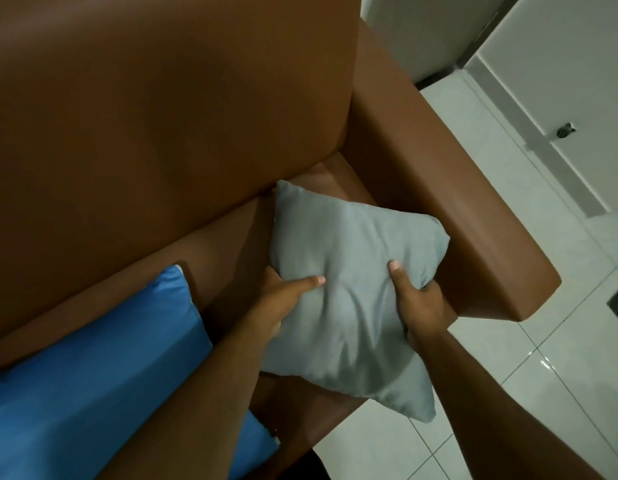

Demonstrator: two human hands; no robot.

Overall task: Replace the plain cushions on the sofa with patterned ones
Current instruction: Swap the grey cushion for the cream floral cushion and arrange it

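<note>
At the centre of the frame both hands clamp a plain grey cushion in the brown sofa's right corner, the left hand on its left edge, the right hand on its right edge beside the armrest, while a blue cushion lies lower left.

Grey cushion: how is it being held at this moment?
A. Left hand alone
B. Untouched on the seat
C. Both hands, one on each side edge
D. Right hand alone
C: the left hand and right hand each grip a side of the grey cushion, thumbs pressed into its front.
</note>
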